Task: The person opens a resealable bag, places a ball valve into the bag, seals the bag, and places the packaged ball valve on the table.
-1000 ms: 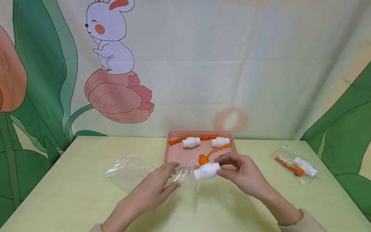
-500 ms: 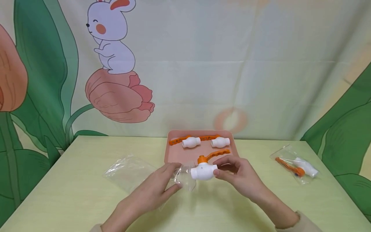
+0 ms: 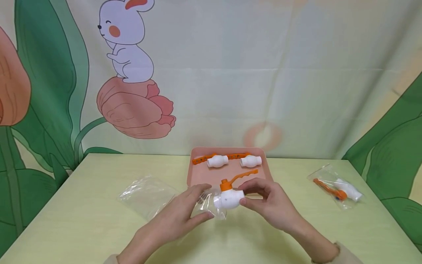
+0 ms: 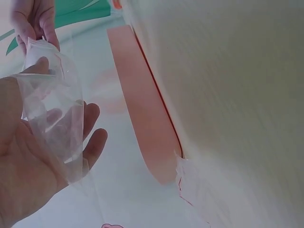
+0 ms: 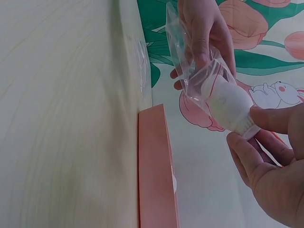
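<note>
Looking down from the head camera, the right hand [image 3: 268, 201] pinches a white valve with an orange handle [image 3: 229, 197] by its right end, so the free left end points at the small clear bag [image 3: 207, 205] that the left hand [image 3: 184, 216] grips just in front of the pink tray [image 3: 194, 176]. The two hands sit close together above the green table [image 3: 82, 220]. Two more valves [image 3: 230, 160] lie in the tray, a spare empty bag [image 3: 145, 194] rests to the left, and a bagged valve [image 3: 339, 189] lies well apart at the right.

In the left wrist view, thumb and fingers [image 4: 90, 135] curl round the bag [image 4: 52, 118], seemingly spreading its mouth wide.

In the right wrist view, the valve's white body [image 5: 228, 107] is already partly inside the bag mouth [image 5: 199, 76], while the right fingertips [image 5: 266, 118] clamp its ridged end.
</note>
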Tool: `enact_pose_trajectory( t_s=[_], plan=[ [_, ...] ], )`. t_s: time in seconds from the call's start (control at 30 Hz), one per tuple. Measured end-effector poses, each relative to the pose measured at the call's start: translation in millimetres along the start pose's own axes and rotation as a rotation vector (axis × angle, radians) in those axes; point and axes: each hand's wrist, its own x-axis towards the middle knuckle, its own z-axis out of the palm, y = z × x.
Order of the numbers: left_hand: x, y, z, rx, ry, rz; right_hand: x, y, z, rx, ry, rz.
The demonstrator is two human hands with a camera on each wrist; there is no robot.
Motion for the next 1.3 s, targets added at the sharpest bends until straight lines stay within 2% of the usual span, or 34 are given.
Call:
enact_pose_trajectory(
  t_s=[0.1, 0.33, 0.47, 0.73, 0.9, 1.1, 1.3],
  plan=[
    [-0.1, 0.9, 0.8, 0.007, 0.007, 0.006, -0.8, -0.2, 2.2, -0.014, 0.011, 0.007],
    [0.4, 2.8, 2.5, 0.015, 0.053, 0.026, -1.3, -1.8, 7.0, -0.031, 0.050, 0.088],
    [1.7, 2.9, 2.5, 0.020, 0.078, 0.049, -1.6, -1.8, 6.7, 0.007, 0.024, 0.100],
    [1.8, -1.0, 1.7, 0.024, 0.100, 0.053, -2.8, 2.1, 0.5, -0.029, -0.027, 0.082],
    [1.9, -2.5, 2.5, 0.021, 0.111, 0.095, -2.8, 3.6, -1.7, 0.005, -0.047, 0.080],
    [1.1, -0.9, 2.8, 0.016, 0.085, 0.088, -2.9, 2.8, 1.1, 0.023, -0.048, 0.071],
    [0.7, 2.5, 2.0, 0.006, 0.063, 0.069, -3.2, 0.0, 3.8, 0.014, -0.013, 0.066]
  ],
)
